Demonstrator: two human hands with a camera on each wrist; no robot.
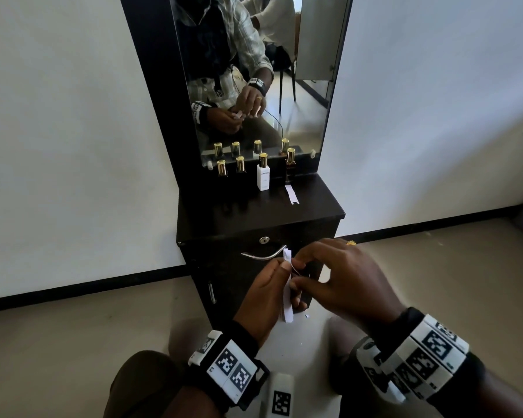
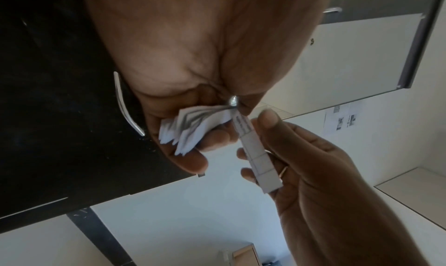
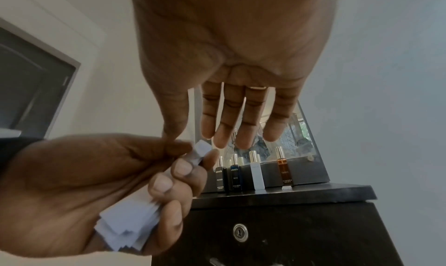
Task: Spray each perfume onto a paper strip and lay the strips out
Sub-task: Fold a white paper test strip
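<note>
My left hand [image 1: 264, 292] grips a stack of white paper strips [image 1: 288, 309] in front of the black dresser; the stack fans out in the left wrist view [image 2: 190, 128]. My right hand [image 1: 338, 279] pinches a single strip [image 2: 255, 155] at the stack's top edge, thumb against fingers. On the dresser top stand several perfume bottles with gold caps: two dark ones [image 1: 222, 168] [image 1: 240, 164], a white one [image 1: 263, 175] and an amber one [image 1: 290, 162]. One strip [image 1: 292, 194] lies flat in front of the amber bottle.
The dresser top [image 1: 248, 212] has a mirror [image 1: 254, 70] behind the bottles. Below are a drawer with a keyhole [image 1: 264, 240] and a curved metal handle [image 1: 263, 255], close behind my hands. White walls stand on both sides, and my knees are below.
</note>
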